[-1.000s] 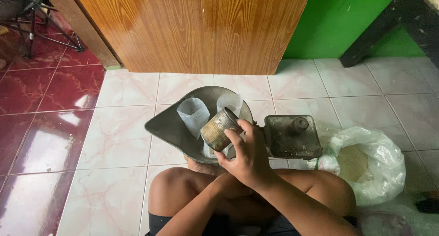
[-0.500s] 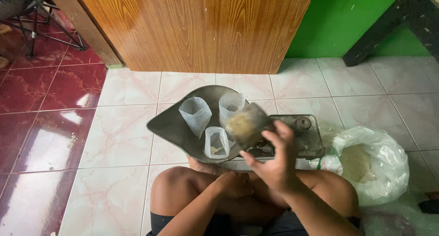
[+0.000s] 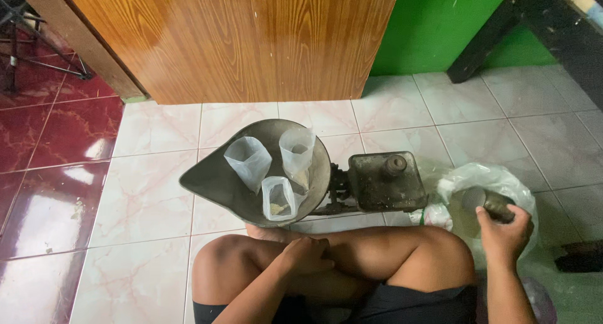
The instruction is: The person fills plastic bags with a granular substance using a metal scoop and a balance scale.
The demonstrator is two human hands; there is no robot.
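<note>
My right hand (image 3: 502, 231) grips a small metal cup (image 3: 487, 201) and holds it inside the open mouth of a clear plastic sack (image 3: 496, 179) of pale grain on the floor at my right. My left hand (image 3: 308, 253) rests closed on my crossed legs and holds nothing. In front of me stands an old balance scale (image 3: 380, 181) with a wide metal pan (image 3: 213, 186). Three small clear plastic bags (image 3: 277, 198) stand open in the pan, and the nearest one holds some pale grain.
A wooden door (image 3: 239, 41) and a green wall (image 3: 440, 22) close off the far side. White floor tiles (image 3: 144, 198) give way to red tiles (image 3: 44, 154) at the left. A dark table leg (image 3: 490, 41) slants at the upper right.
My right hand has carried the metal cup from above the scale pan, rightward over the scale, down into the plastic sack. The nearest small bag now holds grain.
</note>
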